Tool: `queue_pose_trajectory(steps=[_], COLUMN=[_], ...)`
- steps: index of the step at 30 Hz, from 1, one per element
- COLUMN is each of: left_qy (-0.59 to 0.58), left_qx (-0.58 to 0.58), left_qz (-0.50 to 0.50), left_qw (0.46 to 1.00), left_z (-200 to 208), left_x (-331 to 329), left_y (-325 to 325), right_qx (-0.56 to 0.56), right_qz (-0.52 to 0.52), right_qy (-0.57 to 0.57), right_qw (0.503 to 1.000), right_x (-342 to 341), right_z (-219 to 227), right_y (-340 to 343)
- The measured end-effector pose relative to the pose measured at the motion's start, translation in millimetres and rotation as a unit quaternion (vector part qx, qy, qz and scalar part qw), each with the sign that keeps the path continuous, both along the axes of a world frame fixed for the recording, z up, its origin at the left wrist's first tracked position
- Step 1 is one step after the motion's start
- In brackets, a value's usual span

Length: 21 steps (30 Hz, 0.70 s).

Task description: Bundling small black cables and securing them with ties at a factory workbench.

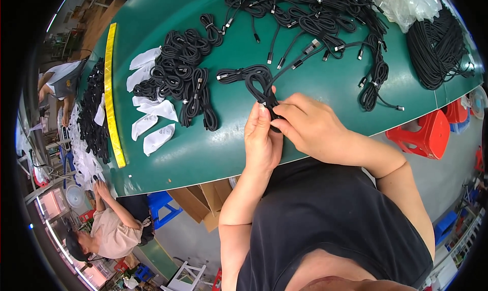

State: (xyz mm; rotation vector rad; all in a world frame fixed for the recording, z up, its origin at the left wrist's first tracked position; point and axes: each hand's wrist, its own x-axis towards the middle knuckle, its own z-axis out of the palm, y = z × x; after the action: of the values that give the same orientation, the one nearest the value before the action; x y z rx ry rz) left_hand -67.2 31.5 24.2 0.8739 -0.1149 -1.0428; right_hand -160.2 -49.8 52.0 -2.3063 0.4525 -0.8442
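A coiled black cable [258,86] is in both my hands, just above the near edge of the green table [218,154]. My left hand [262,136] grips the bundle from below, thumb pressed along it. Fingers of my right hand [311,126] pinch the same bundle from the right side. One cable end with a plug reaches out past the coil toward the far right. Just beyond my hands lies another coiled cable [239,74]. My fingers partly hide the middle of the held bundle.
Coiled cables [180,62] are heaped left of my hands, beside white slips or pouches [159,137]. Loose cables [325,17] cover the far side. At right sit a thick cable hank [437,50] and clear plastic [412,6]. Yellow tape [113,93] crosses the table; another person [117,235] works beyond it.
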Motion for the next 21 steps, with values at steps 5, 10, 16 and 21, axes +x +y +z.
queue_pose_trajectory(steps=[5, 10, 16, 21], left_qy=[0.042, -0.007, -0.11, -0.129], left_qx=[-0.024, -0.012, 0.095, 0.106], left_qz=[-0.113, -0.223, -0.318, -0.302], left_qw=[0.992, 0.975, 0.937, 0.938], left_z=[-2, 3, 5, 4], left_x=[16, 21, 23, 28], left_y=[15, 25, 36, 39], right_qx=[-0.269, -0.254, -0.284, -0.313], right_qz=[-0.032, 0.072, 0.214, 0.22], right_qy=[-0.019, 0.001, 0.03, 0.06], right_qw=[0.962, 0.965, 0.934, 0.922], right_x=[-4, -12, -11, -12], right_z=[17, -3, 0, 7], right_y=[-25, -42, -29, -37])
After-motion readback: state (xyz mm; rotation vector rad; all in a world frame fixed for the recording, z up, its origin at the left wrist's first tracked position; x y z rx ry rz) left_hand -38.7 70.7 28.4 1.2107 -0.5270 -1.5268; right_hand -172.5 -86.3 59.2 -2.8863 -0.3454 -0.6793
